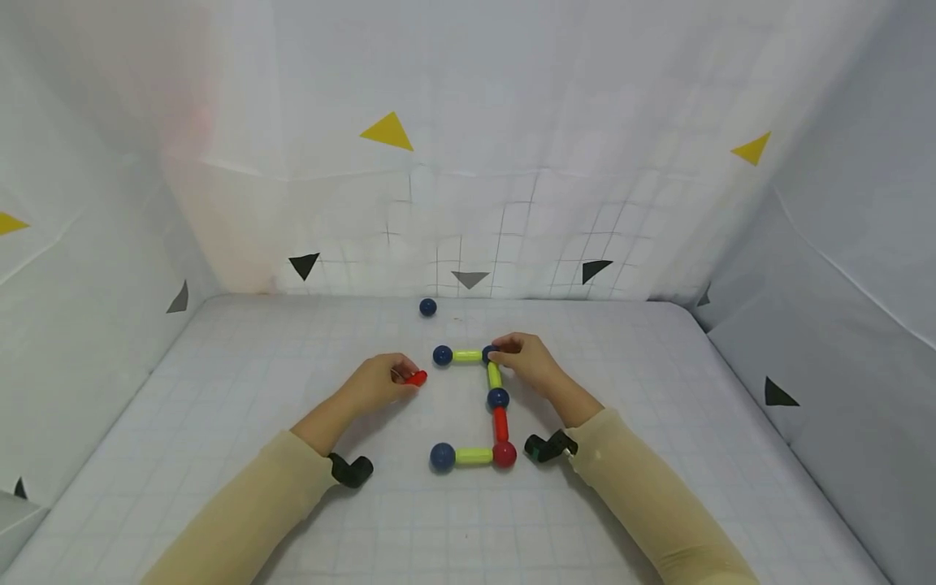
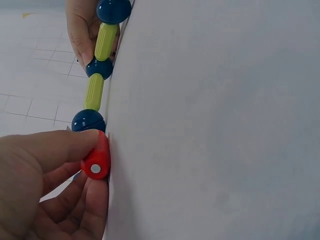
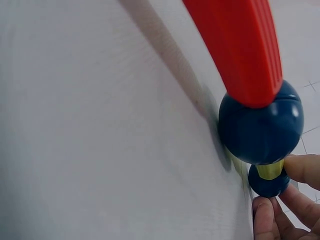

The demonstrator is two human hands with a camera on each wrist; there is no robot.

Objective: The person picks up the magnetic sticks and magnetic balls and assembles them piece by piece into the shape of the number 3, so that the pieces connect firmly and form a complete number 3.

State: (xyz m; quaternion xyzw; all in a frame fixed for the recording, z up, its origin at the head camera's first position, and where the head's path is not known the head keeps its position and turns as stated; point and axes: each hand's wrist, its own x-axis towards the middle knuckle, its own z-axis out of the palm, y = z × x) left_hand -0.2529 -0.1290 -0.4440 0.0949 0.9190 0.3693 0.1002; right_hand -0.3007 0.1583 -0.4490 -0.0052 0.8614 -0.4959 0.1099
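Note:
A chain of magnetic rods and balls lies on the table in a squared bracket shape, its gap toward the left. My right hand [image 1: 530,361] pinches the blue ball [image 3: 268,181] at its far right corner. From that ball a yellow-green rod [image 1: 467,356] runs left to another blue ball [image 1: 442,355]. Left of that end, my left hand [image 1: 382,380] holds a loose red rod [image 2: 96,159] between thumb and fingers, its round end with a silvery dot showing in the left wrist view. The near side has a red ball [image 1: 504,454], a yellow-green rod [image 1: 474,456] and a blue ball [image 1: 442,457].
A single blue ball [image 1: 427,307] sits near the table's back edge. White sheeting with yellow and black triangles rises behind and at both sides of the white gridded table [image 1: 468,528]. Dark wrist cameras [image 1: 352,470] are strapped at both sleeves.

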